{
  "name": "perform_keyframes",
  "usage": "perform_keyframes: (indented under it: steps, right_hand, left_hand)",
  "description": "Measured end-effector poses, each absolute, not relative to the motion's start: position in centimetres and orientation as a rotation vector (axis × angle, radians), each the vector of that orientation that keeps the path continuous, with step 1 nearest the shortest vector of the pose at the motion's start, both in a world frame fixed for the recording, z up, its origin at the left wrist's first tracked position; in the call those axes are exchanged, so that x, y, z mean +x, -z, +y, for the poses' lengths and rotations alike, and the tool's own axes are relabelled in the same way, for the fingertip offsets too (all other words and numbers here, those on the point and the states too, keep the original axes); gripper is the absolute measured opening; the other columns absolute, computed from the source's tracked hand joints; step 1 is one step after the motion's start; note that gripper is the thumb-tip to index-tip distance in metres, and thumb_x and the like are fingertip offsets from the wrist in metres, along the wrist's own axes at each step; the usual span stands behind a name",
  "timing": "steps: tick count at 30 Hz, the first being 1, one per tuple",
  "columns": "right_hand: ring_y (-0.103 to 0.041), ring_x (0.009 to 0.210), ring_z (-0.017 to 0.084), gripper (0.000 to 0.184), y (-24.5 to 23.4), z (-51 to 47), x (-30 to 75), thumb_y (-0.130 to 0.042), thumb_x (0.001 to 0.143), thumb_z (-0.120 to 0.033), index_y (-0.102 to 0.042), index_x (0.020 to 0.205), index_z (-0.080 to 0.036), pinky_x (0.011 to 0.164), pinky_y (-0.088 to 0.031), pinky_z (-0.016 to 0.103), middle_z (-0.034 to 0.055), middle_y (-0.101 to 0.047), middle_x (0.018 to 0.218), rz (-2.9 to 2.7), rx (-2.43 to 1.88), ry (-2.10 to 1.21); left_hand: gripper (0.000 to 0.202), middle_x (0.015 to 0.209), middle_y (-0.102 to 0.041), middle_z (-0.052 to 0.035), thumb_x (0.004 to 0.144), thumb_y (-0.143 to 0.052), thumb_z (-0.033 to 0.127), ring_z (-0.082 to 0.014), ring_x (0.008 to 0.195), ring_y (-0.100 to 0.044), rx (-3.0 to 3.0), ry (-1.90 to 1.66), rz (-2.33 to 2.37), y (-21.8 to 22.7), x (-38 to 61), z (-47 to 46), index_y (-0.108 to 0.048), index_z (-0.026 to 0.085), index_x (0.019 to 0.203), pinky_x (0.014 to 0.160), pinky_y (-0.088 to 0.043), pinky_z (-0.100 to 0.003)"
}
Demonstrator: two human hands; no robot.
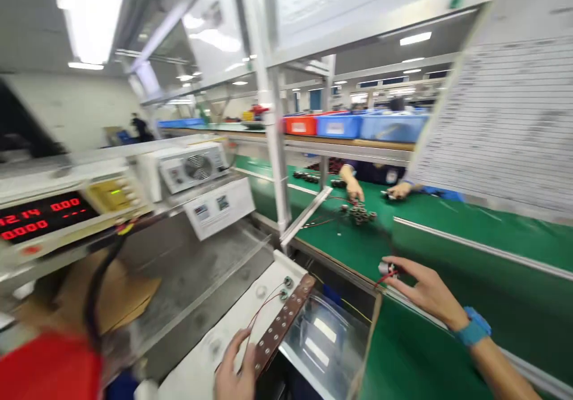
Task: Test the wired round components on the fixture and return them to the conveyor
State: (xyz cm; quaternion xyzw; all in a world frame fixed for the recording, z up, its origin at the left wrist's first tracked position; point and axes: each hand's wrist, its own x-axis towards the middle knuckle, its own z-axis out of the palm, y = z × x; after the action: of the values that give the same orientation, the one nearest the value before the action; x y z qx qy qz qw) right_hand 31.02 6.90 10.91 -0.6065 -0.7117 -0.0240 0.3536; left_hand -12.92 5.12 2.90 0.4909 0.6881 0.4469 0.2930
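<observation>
The right hand [423, 286] pinched a small motor [384, 268] over the green table [403, 352]. The left hand [235, 367] lay by thin wires [258, 312] and a brown strip [286, 319]; whether its grip was closed, I could not tell. A loose pinch might have dropped the motor; a snag could have torn its red lead [385, 277]. Red [301, 126] and blue bins [339, 127] stood on a shelf [331, 142], contents too blurred to identify.
</observation>
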Motion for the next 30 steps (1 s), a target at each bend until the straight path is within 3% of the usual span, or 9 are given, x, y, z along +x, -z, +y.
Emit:
perform_keyframes:
  steps: [3, 5, 8, 10, 12, 16, 20, 27, 30]
  right_hand:
    - [-0.069, 0.092, 0.022, 0.040, -11.8, 10.1, 20.8, -0.060, 0.086, -0.050, -0.066, 0.117, -0.026, 0.084, -0.055, 0.032, 0.0078, -0.072, 0.106, -2.141, -1.216, -0.162]
    - [-0.068, 0.095, 0.022, 0.039, -11.0, 12.1, 13.9, -0.060, 0.087, -0.049, -0.065, 0.118, -0.025, 0.085, -0.054, 0.032, 0.0082, -0.072, 0.107, -2.283, -1.009, -0.288]
    - [-0.068, 0.090, 0.021, 0.037, -8.0, 14.7, 3.9, -0.059, 0.088, -0.051, -0.065, 0.111, -0.022, 0.080, -0.052, 0.030, 0.0079, -0.072, 0.100, -2.435, -0.889, -0.433]
    - [-0.068, 0.084, 0.021, 0.036, -5.5, 15.8, -2.3, -0.059, 0.087, -0.053, -0.066, 0.103, -0.021, 0.074, -0.050, 0.029, 0.0070, -0.073, 0.091, -2.537, -0.999, -0.460]
    - [-0.068, 0.082, 0.023, 0.037, -3.0, 16.4, -7.7, -0.059, 0.086, -0.055, -0.066, 0.098, -0.020, 0.070, -0.047, 0.028, 0.0075, -0.073, 0.085, -2.640, -1.175, -0.426]
    - [-0.069, 0.091, 0.027, 0.042, 0.8, 16.5, -14.8, -0.056, 0.087, -0.056, -0.066, 0.100, -0.017, 0.073, -0.046, 0.030, 0.0141, -0.074, 0.093, -2.811, -1.378, -0.318]
    - [-0.069, 0.093, 0.030, 0.048, 3.1, 16.1, -17.0, -0.055, 0.088, -0.055, -0.065, 0.109, -0.013, 0.074, -0.048, 0.032, 0.0180, -0.073, 0.096, -2.848, -1.438, -0.269]
    - [-0.069, 0.092, 0.033, 0.070, 4.3, 16.5, -16.3, -0.038, 0.088, -0.072, -0.070, 0.096, -0.011, 0.074, -0.049, 0.036, 0.0232, -0.071, 0.093, -2.813, -1.529, -0.301]
    - [-0.069, 0.091, 0.033, 0.068, 4.7, 16.7, -15.8, -0.043, 0.085, -0.073, -0.067, 0.100, -0.011, 0.074, -0.048, 0.036, 0.0222, -0.072, 0.093, -2.834, -1.487, -0.352]
  left_hand:
    - [0.061, 0.147, -0.051, -0.0089, 0.077, -0.063, 0.042, -0.0280, 0.139, -0.041, 1.375, -1.263, 1.588, -5.1, -10.5, 3.1, -0.053, 0.022, 0.134, 0.118, -0.030, -0.042]
    - [0.073, 0.146, -0.050, -0.0131, 0.073, -0.069, 0.039, -0.0278, 0.137, -0.042, 1.398, -1.208, 1.450, -5.8, -9.3, 1.8, -0.046, 0.020, 0.140, 0.118, -0.028, -0.040]
    - [0.054, 0.094, -0.072, -0.0106, 0.079, -0.061, 0.045, -0.0224, 0.091, -0.067, 1.195, -1.112, 1.318, -4.5, -9.1, 0.2, -0.054, 0.014, 0.123, 0.090, -0.049, -0.037]
    - [0.045, 0.058, -0.061, 0.0002, 0.083, -0.050, 0.054, -0.0165, 0.057, -0.059, 0.967, -1.103, 1.297, -2.4, -10.0, -1.0, -0.057, 0.014, 0.103, 0.066, -0.048, -0.032]
    - [0.052, 0.046, -0.048, 0.0057, 0.080, -0.045, 0.067, -0.0142, 0.046, -0.050, 0.793, -1.160, 1.296, 0.0, -11.5, -2.2, -0.055, 0.016, 0.089, 0.057, -0.043, -0.029]
    - [0.067, 0.046, -0.049, 0.0053, 0.068, -0.045, 0.085, -0.0152, 0.047, -0.052, 0.637, -1.196, 1.232, 3.3, -15.3, -4.8, -0.052, 0.020, 0.081, 0.057, -0.042, -0.029]
    - [0.073, 0.051, -0.056, 0.0027, 0.060, -0.049, 0.089, -0.0147, 0.049, -0.053, 0.562, -1.096, 1.195, 4.5, -17.5, -6.7, -0.055, 0.020, 0.083, 0.058, -0.040, -0.027]
    - [0.075, 0.063, -0.062, -0.0037, 0.064, -0.052, 0.085, -0.0115, 0.051, -0.054, 0.590, -1.007, 1.126, 4.2, -16.2, -6.1, -0.064, 0.014, 0.084, 0.057, -0.040, -0.025]
    - [0.073, 0.064, -0.060, -0.0030, 0.067, -0.053, 0.083, -0.0112, 0.049, -0.055, 0.577, -1.044, 1.116, 2.4, -16.1, -4.9, -0.064, 0.013, 0.084, 0.052, -0.040, -0.024]
